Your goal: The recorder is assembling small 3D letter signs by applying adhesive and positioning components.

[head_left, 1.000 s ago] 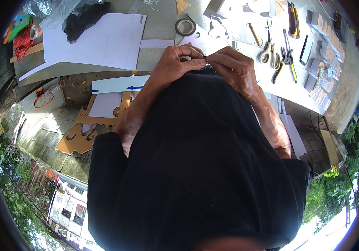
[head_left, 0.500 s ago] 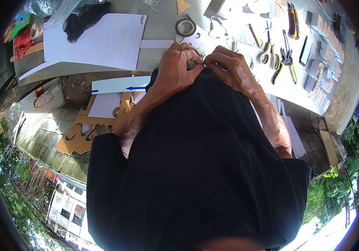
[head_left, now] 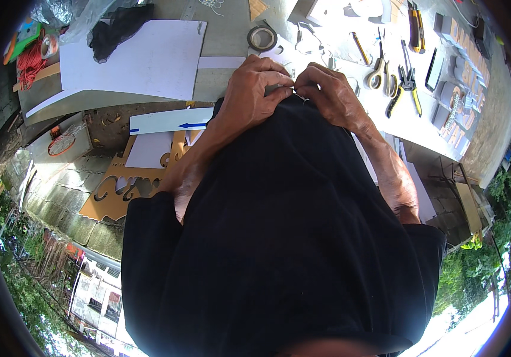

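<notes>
Both my hands meet at the table's near edge, just beyond my black shirt (head_left: 279,226). My left hand (head_left: 260,88) is closed in a pinch, its thumb and forefinger pointing right. Close against its fingertips, my right hand (head_left: 330,94) pinches too. Between them is something small and pale that I cannot make out. A thin whitish strand (head_left: 305,100) sticks out below the right fingertips. Just beyond the left hand lies a roll of dark tape (head_left: 274,39). Scissors (head_left: 374,80) and yellow-and-black pliers (head_left: 409,84) lie right of the right hand.
A large white sheet (head_left: 136,65) covers the table's left, with black film (head_left: 118,34) over it and red wire (head_left: 30,72) beside it. A utility knife (head_left: 416,33) and raised block letters (head_left: 467,68) are at right. Brown cut-out board (head_left: 109,193) sits below the table edge.
My fingertips have shifted slightly right and stay close together. The left fingers are straighter, and a thin pale strand now shows below the right fingertips.
</notes>
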A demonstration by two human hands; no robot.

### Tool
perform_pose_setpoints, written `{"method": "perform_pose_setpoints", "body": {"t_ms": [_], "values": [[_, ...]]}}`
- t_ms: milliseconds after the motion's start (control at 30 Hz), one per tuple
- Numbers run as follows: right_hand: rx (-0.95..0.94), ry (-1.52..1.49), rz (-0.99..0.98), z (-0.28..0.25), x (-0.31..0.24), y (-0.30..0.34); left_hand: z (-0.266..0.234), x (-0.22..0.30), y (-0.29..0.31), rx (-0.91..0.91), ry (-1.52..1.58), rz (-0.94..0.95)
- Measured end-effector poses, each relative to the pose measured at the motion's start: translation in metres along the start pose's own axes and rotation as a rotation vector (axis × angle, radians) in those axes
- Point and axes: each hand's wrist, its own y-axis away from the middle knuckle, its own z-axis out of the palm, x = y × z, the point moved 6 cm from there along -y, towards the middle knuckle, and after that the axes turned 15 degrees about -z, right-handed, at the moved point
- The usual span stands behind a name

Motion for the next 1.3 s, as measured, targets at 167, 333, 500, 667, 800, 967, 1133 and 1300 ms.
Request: {"method": "perform_pose_setpoints", "body": {"t_ms": [167, 333, 500, 667, 800, 967, 1133, 1300], "values": [[-0.082, -0.038, 0.104, -0.004, 0.001, 0.0, 0.004, -0.002, -0.004, -0.107, 0.019, 0.024], [-0.095, -0.174, 0.161, -0.005, 0.007, 0.004, 0.006, -0.007, -0.008, -0.257, 0.101, -0.029], [-0.036, -0.32, 0.092, -0.003, 0.008, 0.008, 0.02, -0.03, -0.008, -0.571, 0.6, -0.412], [-0.032, -0.139, 0.037, -0.008, -0.007, 0.002, 0.026, -0.038, -0.007, -0.632, 0.892, -0.552], [-0.004, -0.065, -0.03, -0.007, -0.012, 0.001, 0.029, -0.042, -0.007, -0.627, 0.934, -0.592], [0.027, 0.119, -0.16, -0.008, -0.017, 0.003, 0.03, -0.046, -0.006, -0.587, 0.959, -0.591], [0.09, 0.245, -0.276, -0.011, -0.019, 0.007, 0.028, -0.044, -0.004, -0.573, 0.917, -0.621], [0.125, 0.219, -0.229, -0.012, -0.016, 0.01, 0.025, -0.035, -0.003, -0.532, 0.771, -0.571]]}}
